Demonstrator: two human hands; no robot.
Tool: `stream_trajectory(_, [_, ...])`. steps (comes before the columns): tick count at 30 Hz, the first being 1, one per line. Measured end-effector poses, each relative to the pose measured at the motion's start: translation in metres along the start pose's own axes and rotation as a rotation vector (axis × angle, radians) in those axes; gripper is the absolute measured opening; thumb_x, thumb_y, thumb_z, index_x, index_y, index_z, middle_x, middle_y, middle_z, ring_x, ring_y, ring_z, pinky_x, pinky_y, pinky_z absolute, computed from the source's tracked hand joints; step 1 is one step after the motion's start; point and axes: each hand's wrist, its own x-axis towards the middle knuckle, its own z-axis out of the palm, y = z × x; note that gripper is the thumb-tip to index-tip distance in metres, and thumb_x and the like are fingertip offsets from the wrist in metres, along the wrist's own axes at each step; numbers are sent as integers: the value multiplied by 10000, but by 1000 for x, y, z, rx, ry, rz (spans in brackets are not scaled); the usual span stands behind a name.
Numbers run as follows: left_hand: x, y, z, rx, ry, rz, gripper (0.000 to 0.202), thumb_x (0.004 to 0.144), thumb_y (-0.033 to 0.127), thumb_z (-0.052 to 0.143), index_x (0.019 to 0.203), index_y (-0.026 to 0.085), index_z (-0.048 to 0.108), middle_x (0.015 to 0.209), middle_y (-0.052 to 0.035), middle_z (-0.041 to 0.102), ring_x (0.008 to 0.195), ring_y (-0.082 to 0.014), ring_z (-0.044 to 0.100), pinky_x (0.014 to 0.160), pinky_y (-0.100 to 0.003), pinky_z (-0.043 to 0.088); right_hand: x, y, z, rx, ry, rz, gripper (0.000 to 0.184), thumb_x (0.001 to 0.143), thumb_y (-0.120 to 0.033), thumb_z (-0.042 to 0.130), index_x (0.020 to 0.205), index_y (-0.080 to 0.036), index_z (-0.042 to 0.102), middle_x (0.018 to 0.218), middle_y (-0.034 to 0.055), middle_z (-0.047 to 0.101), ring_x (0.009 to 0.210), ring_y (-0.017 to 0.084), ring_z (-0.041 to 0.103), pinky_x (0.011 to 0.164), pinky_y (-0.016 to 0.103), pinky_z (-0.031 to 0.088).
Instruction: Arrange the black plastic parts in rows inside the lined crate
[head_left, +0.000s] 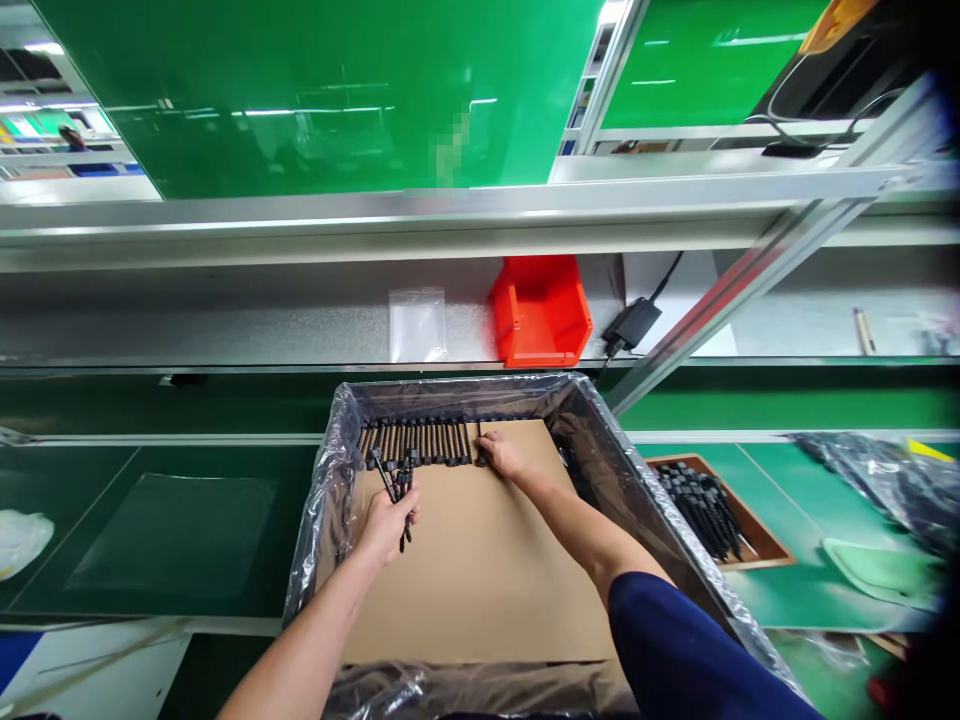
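My left hand (390,522) is closed around a bunch of several slim black rod-like parts (400,485) with thicker heads, held above a brown cardboard sheet (480,580). The sheet lies inside a large box lined with clear plastic (309,540). Along the sheet's far edge runs a row of the same black parts (420,441), side by side. At the right end of that row, my right hand (499,452) pinches one black part standing parallel to the others. Its fingertips partly cover that piece.
A brown tray (772,553) heaped with similar black parts stands right of the box. Behind the box, a shelf holds a red bin (551,310), a clear plastic bag (417,325) and a black power adapter (634,322). A slanting metal post (720,300) rises at right.
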Motion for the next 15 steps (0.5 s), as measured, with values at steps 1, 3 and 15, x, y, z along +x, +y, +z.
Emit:
stream_trajectory(1, [0, 1, 0, -5, -8, -2, 548, 494, 516, 828, 823, 107, 671, 598, 5, 581, 518, -89, 513, 509, -217, 409, 4, 1, 2, 6, -8, 0, 322, 845, -117, 469, 1094, -185, 662, 1090, 122, 626, 959, 200, 572, 842, 265, 423])
stream_trajectory(3, [-1, 2, 1, -5, 0, -14, 561, 484, 521, 832, 827, 106, 672, 593, 5, 579, 516, -89, 510, 506, -216, 407, 12, 1, 5, 45, -19, 16, 344, 849, -125, 473, 1139, -198, 644, 1130, 111, 618, 998, 195, 566, 881, 262, 415])
stream_trajectory(15, [-3, 8, 2, 28, 18, -45, 571, 493, 533, 821, 837, 106, 660, 573, 0, 571, 499, -98, 504, 495, -219, 386, 8, -3, 6, 104, 52, 37, 330, 803, -67, 435, 1041, -137, 652, 1014, 123, 622, 836, 180, 568, 776, 268, 446])
